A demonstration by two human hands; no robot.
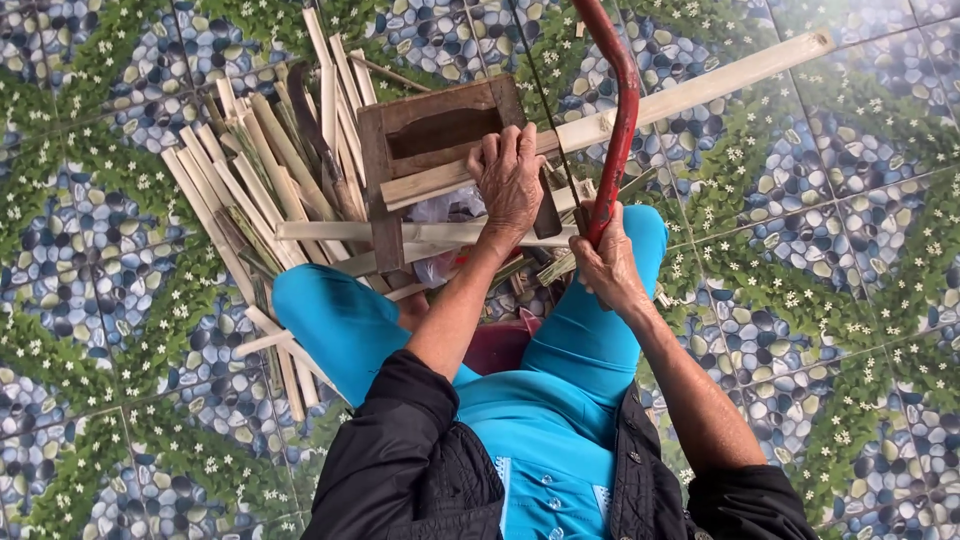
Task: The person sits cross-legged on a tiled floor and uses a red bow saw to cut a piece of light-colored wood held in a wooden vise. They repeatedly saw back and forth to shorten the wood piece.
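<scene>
Bamboo stick (690,92) lies across the wooden stool (440,135), uncut, pressed down by the left hand (510,180), while the right hand (607,262) grips the red-framed saw (622,120) beside it.

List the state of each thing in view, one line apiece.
left hand: pressed down on the bamboo strip
right hand: closed on the red saw's handle
bamboo strip: lying across the wooden stool
red saw: held upright, blade at the strip
wooden stool: tipped among loose strips
</scene>
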